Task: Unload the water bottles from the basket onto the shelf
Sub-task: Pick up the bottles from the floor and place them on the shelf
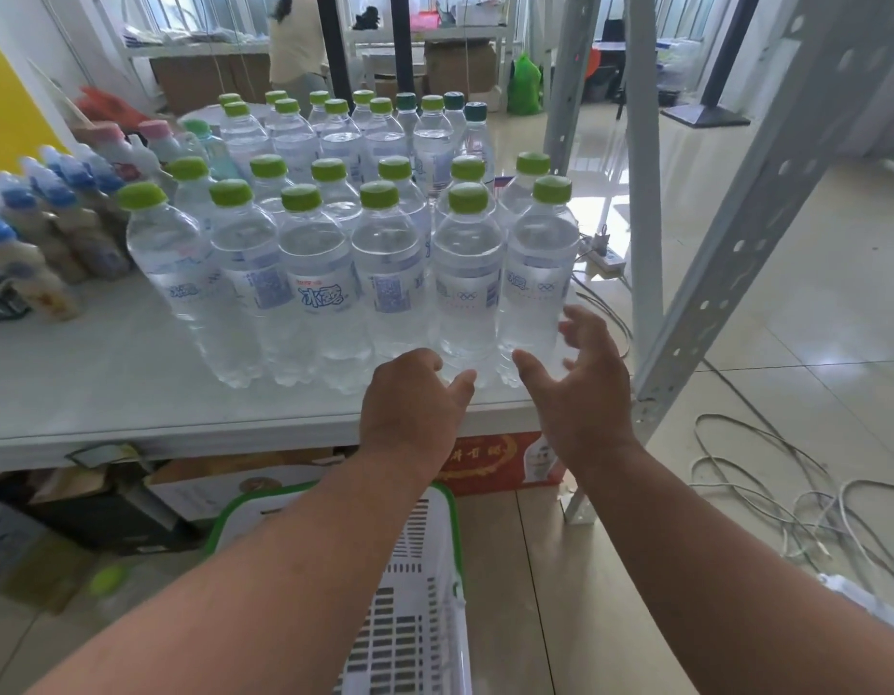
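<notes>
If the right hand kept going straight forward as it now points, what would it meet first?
Most likely the rightmost front-row water bottle: the open right hand points at its lower body, just short of it, though the depth is unclear.

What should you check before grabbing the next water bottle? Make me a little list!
1. Left hand free: ok, holds nothing.
2. Right hand free: ok, fingers spread, empty.
3. Front-row bottles upright: ok.
4. Room on the shelf for more: ok, bare surface at front left.
5. Bottles left in the basket: cannot tell, arms hide the inside.
6. End bottle safe from the edge: not ok, it stands near the shelf's corner.
</notes>
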